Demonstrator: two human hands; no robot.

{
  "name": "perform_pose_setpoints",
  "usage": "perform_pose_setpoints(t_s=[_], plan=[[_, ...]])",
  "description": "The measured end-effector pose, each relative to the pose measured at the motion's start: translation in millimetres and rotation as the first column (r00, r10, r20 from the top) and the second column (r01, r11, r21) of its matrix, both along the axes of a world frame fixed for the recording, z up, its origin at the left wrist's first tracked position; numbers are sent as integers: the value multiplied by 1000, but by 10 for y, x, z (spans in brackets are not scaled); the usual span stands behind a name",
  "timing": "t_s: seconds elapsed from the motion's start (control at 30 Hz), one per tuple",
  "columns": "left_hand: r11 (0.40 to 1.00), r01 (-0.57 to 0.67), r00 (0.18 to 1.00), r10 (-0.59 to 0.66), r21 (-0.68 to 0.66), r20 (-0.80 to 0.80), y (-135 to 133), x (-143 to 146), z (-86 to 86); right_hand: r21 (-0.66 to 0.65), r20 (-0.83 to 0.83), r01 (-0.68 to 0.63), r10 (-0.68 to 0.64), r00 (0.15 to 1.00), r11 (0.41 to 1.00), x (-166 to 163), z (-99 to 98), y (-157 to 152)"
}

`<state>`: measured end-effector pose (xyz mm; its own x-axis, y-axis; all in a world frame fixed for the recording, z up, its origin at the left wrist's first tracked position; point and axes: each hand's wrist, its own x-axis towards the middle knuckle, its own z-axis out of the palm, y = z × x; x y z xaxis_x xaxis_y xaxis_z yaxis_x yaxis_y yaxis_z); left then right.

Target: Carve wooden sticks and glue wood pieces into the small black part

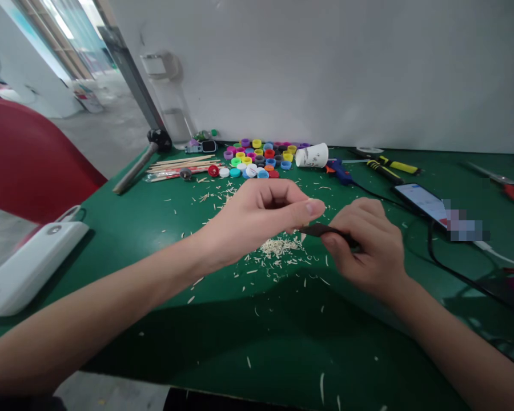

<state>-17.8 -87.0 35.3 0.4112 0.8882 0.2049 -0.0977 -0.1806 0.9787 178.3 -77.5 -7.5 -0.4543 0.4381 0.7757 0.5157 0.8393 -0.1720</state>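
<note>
Gripping a dark tool over shavings

A small dark flat tool [321,230] is gripped in the closed right hand [366,251]; its tip is met by the pinched left hand [261,220]. What the left fingers pinch cannot be told. One shavings pile [278,246] is seen below, on the green table [282,342]. One tool, two hands counted.
</note>
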Motion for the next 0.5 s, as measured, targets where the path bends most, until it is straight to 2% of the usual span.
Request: perform_pose_setpoints(t_s=[0.17,0.5], plan=[[1000,24,999,-23,-6,27,-24,15,-9,-14,16,-89,90,996,996,26,31,3],[998,51,997,-49,-25,66,-73,28,-40,-40,47,-138,140,989,990,25,58,-1]])
